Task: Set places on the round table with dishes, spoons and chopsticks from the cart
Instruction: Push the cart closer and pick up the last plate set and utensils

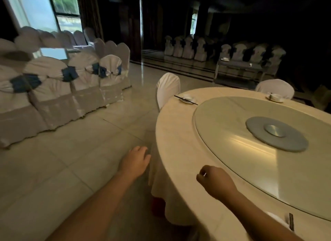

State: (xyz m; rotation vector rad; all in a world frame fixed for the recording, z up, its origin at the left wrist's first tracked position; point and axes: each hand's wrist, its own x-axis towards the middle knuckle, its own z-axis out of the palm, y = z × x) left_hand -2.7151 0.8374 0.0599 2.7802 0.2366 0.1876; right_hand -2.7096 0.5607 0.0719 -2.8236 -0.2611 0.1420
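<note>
Dim hall, cloth-covered round table (179, 142); left hand (136, 160) spread, right hand (215, 179) loosely curled.

So all you get of the person is two bare forearms coming in from the bottom edge, no sleeves anywhere in view, no watch, bracelet or rings that I can make out. Left hand (136, 160) and right hand (214, 180) are both gloveless. The right arm is in heavier shadow, so fine detail there is hard to tell.
</note>
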